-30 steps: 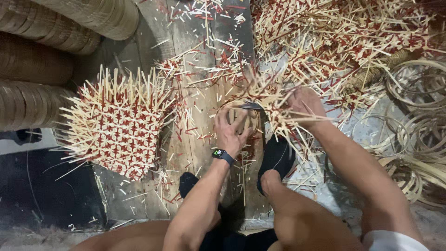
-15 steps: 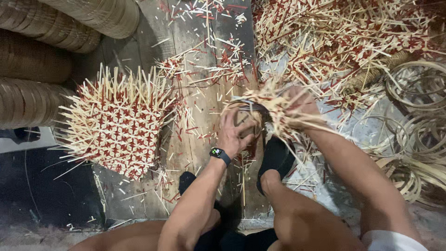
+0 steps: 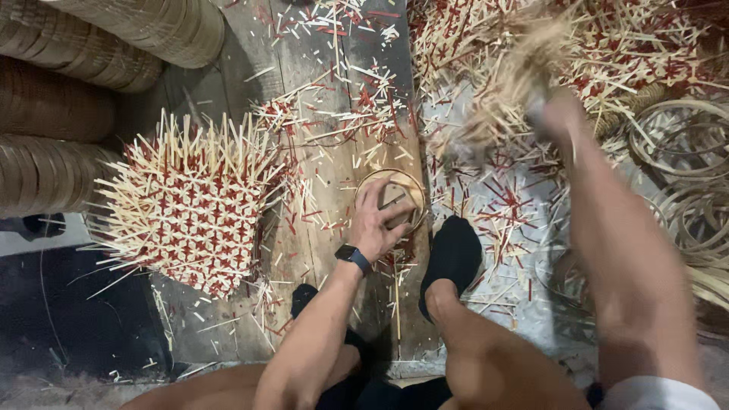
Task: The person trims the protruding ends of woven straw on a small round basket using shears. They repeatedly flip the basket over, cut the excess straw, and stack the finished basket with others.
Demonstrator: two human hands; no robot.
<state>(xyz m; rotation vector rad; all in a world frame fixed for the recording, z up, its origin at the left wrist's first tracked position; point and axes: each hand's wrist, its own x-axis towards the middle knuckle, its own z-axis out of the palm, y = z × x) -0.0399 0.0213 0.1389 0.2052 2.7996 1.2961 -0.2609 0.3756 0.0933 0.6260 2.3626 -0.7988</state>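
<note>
Basically, left hand (image 3: 378,220) presses flat, fingers spread, on the round ring form (image 3: 391,199); right hand (image 3: 558,114), up-right of it, seemingly grips a blurred woven piece (image 3: 509,83), which may snag or scatter splints.

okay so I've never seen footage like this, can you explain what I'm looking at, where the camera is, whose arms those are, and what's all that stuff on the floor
The camera sits on a person's head and looks straight down, so the two arms coming up from the bottom edge are that person's own. No machine is involved, only bare hands.

The left hand, with a dark watch on its wrist, rests on a small round hoop lying on a wooden board. The right hand is raised and holds a blurred bundle of pale strips; how it is woven cannot be told.

To the left lies a woven mat of pale and red strips with loose ends sticking out. Cut scraps litter the board. Coiled rings lie at the right, stacked baskets at top left. A foot in a dark sock rests near the hoop.
</note>
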